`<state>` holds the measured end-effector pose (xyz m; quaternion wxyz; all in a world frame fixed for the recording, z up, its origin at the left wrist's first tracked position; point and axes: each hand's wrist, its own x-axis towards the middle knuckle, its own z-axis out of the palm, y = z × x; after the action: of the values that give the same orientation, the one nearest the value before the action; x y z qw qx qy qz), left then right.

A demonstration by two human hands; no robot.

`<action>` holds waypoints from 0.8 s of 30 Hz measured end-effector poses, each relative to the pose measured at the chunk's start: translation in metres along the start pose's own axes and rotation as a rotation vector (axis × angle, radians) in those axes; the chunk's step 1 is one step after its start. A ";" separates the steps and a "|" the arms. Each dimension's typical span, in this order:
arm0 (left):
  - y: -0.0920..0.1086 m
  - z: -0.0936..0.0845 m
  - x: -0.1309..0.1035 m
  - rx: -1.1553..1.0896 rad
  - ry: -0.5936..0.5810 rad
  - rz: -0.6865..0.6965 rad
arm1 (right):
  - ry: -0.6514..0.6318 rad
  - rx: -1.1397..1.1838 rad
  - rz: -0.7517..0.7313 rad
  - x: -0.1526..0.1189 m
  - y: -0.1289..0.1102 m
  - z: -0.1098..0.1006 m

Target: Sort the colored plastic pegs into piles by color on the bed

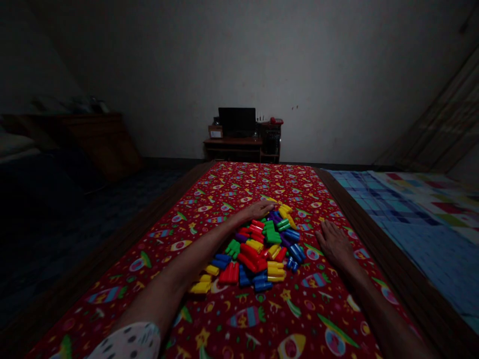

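A heap of plastic building blocks (273, 235) in red, yellow, green, blue and purple lies loose on a red printed cloth (247, 319). My left hand (259, 210) reaches over to the heap's far left edge, its fingers stretched out beside the yellow blocks (286, 210) at the back. Contact between those fingertips and the blocks is too small to make out. To the right of the heap, my right hand (335, 244) rests on the cloth, palm down, fingers extended and apart from the blocks. Several yellow blocks (201, 287) lie near my left forearm.
Beyond the cloth's far end stands a low desk (234, 141) with a dark monitor (237, 121). A wooden cabinet (99, 142) is at the left. Blue checked bedding (374, 209) spreads along the right side, past the brown border (359, 219) beside the cloth.
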<state>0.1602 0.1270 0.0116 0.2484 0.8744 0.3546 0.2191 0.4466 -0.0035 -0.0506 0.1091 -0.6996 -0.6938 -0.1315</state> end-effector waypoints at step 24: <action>0.044 0.027 -0.196 0.369 0.164 -0.050 | -0.016 0.024 -0.001 0.000 -0.001 -0.003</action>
<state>0.0699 -0.0510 -0.0243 0.0599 0.8752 0.4295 0.2146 0.4456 -0.0046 -0.0478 0.1120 -0.6988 -0.6967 -0.1177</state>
